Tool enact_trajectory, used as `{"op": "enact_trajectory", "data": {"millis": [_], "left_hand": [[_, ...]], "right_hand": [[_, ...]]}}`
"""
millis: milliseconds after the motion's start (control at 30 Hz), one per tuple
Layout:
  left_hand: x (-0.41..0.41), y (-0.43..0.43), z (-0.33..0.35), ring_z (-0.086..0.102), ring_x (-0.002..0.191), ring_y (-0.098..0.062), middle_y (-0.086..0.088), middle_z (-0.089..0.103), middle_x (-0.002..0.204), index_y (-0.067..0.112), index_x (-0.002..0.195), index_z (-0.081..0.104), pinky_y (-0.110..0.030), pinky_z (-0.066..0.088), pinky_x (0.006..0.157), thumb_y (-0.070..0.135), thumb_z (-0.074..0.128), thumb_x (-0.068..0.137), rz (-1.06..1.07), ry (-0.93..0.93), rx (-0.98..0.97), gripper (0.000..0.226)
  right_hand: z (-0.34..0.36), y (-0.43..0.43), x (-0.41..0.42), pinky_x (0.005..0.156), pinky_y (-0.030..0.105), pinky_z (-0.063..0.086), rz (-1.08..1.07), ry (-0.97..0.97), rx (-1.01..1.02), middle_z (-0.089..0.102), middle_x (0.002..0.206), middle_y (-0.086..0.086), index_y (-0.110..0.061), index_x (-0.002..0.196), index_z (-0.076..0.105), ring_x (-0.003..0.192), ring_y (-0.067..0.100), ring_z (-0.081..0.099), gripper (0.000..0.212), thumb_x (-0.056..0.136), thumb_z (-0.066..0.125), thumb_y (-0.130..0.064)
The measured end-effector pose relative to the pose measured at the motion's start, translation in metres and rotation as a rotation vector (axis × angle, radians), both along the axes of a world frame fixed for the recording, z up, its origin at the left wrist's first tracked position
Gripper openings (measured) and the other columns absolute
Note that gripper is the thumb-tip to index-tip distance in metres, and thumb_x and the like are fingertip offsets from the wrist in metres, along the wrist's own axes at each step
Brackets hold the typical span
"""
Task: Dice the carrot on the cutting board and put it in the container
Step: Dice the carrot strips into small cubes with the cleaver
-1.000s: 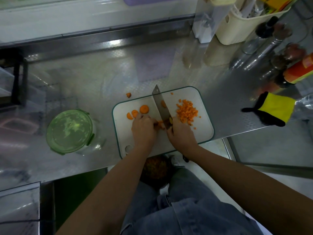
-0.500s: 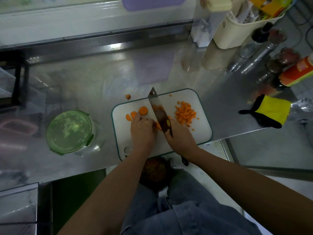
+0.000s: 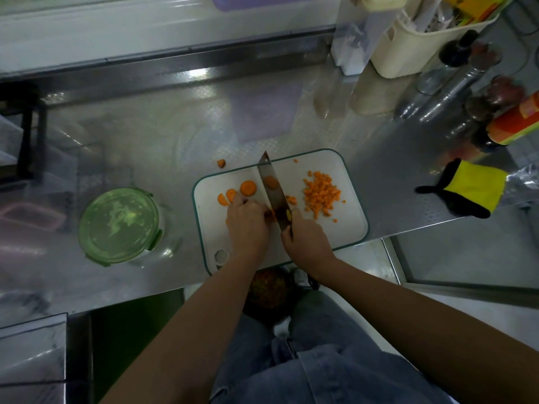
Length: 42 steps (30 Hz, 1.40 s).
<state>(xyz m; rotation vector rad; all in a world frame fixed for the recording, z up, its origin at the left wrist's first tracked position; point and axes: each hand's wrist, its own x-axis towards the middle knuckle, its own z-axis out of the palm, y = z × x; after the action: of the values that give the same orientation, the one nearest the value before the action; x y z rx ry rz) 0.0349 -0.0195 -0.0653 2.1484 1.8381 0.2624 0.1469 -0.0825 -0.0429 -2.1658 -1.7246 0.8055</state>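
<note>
- The fingers of the left hand point(image 3: 248, 225) curl down onto a small orange carrot piece point(image 3: 271, 214), pinning it right beside the blade. That reads as a guide for the cut.
- The right hand point(image 3: 306, 237) is wrapped round the handle of the broad steel kitchen knife point(image 3: 272, 188), edge down over that piece, tip aimed at the board's far edge.
- Round orange carrot slices point(image 3: 248, 188) wait near the far-left corner of the white green-rimmed plastic cutting board point(image 3: 350, 231), within easy reach of the pinning hand.
- The heap of diced orange carrot cubes point(image 3: 320, 195) sits on the board's right half, likely pushed clear of the blade.
- The board hugs the near edge of the shiny steel counter point(image 3: 145, 147). A stray carrot chunk point(image 3: 221, 163) lies on the counter just off the board's far edge.
- The round glass container with green clip lid point(image 3: 119, 225) stands left of the board near that same edge, lid on, so no dice go in yet.
- Writing? There's a yellow spot point(image 3: 288, 214) on the blade and an orange-labelled bottle point(image 3: 516, 123) at the counter's right edge, and neither is legible.
</note>
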Motion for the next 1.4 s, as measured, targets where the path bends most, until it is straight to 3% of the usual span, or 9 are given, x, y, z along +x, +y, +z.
{"op": "enact_trajectory", "data": {"millis": [133,333,567,733,800,900,967,1167,1400], "left_hand": [[-0.001,0.001,-0.003,0.046,0.09,-0.023,-0.002,0.057,0.064,0.022,0.074,0.077,-0.03,0.025,0.064,0.023,0.067,0.075,-0.018,0.036,-0.009,0.009],[0.002,0.003,0.002,0.046,0.093,-0.025,-0.005,0.058,0.069,0.02,0.076,0.077,-0.033,0.033,0.065,0.021,0.065,0.076,-0.005,0.072,-0.053,0.012],[0.002,0.002,0.01,0.05,0.1,-0.031,-0.011,0.064,0.079,0.014,0.086,0.075,-0.042,0.046,0.075,0.024,0.071,0.078,0.005,0.016,-0.069,0.013],[0.0,0.002,0.014,0.049,0.097,-0.029,-0.008,0.064,0.075,0.015,0.079,0.075,-0.04,0.044,0.071,0.021,0.073,0.075,0.008,0.008,-0.029,0.007],[-0.002,0.004,0.014,0.048,0.095,-0.027,-0.006,0.064,0.073,0.017,0.078,0.077,-0.035,0.04,0.068,0.018,0.067,0.077,-0.005,0.027,-0.022,0.009],[-0.006,0.001,0.015,0.047,0.095,-0.026,-0.006,0.063,0.075,0.017,0.08,0.075,-0.031,0.032,0.068,0.016,0.061,0.08,-0.008,0.036,0.0,0.014],[-0.011,-0.003,0.015,0.049,0.098,-0.027,-0.006,0.066,0.081,0.017,0.085,0.074,-0.034,0.035,0.072,0.015,0.06,0.08,-0.01,0.011,0.002,0.015],[-0.023,-0.015,0.009,0.051,0.103,-0.032,-0.011,0.064,0.093,0.014,0.095,0.072,-0.039,0.041,0.077,0.015,0.061,0.082,-0.06,-0.015,-0.005,0.017],[-0.021,-0.015,0.009,0.048,0.107,-0.028,-0.01,0.062,0.102,0.015,0.105,0.068,-0.036,0.04,0.083,0.022,0.057,0.088,-0.075,0.008,-0.034,0.022]], "right_hand": [[-0.002,0.001,0.001,0.056,0.032,0.035,-0.003,-0.028,0.004,0.057,0.079,0.011,-0.003,0.114,0.045,0.075,0.031,0.058,0.025,0.094,0.045,-0.019],[-0.003,0.009,-0.001,0.066,0.036,0.041,-0.017,-0.023,-0.02,0.062,0.095,0.017,-0.006,0.128,0.042,0.086,0.034,0.06,0.036,0.095,0.045,-0.021],[-0.003,0.012,0.03,0.057,0.037,0.037,-0.115,-0.023,0.048,0.058,0.079,0.018,0.0,0.108,0.048,0.071,0.036,0.057,0.024,0.092,0.049,-0.017],[0.001,0.011,0.026,0.056,0.038,0.037,-0.1,0.066,0.093,0.039,0.061,-0.003,-0.001,0.101,0.049,0.06,0.023,0.046,0.018,0.091,0.049,-0.016],[0.002,0.009,0.022,0.056,0.039,0.04,-0.086,0.107,0.1,0.043,0.062,0.0,-0.002,0.102,0.05,0.059,0.022,0.047,0.018,0.092,0.048,-0.016],[0.002,0.007,0.016,0.058,0.036,0.039,-0.062,0.129,0.088,0.051,0.073,0.007,-0.003,0.12,0.048,0.064,0.022,0.05,0.031,0.092,0.047,-0.016],[0.002,0.005,0.011,0.061,0.039,0.043,-0.049,0.134,0.075,0.055,0.08,0.011,-0.001,0.122,0.047,0.069,0.026,0.053,0.033,0.093,0.047,-0.016],[-0.003,-0.006,0.003,0.051,0.045,0.051,0.007,0.153,0.037,0.054,0.067,0.011,-0.004,0.106,0.048,0.05,0.027,0.054,0.017,0.095,0.044,-0.015],[-0.001,-0.001,0.034,0.053,0.038,0.041,-0.109,0.063,0.022,0.046,0.064,0.007,-0.009,0.084,0.04,0.058,0.025,0.05,0.012,0.093,0.046,-0.016]]}}
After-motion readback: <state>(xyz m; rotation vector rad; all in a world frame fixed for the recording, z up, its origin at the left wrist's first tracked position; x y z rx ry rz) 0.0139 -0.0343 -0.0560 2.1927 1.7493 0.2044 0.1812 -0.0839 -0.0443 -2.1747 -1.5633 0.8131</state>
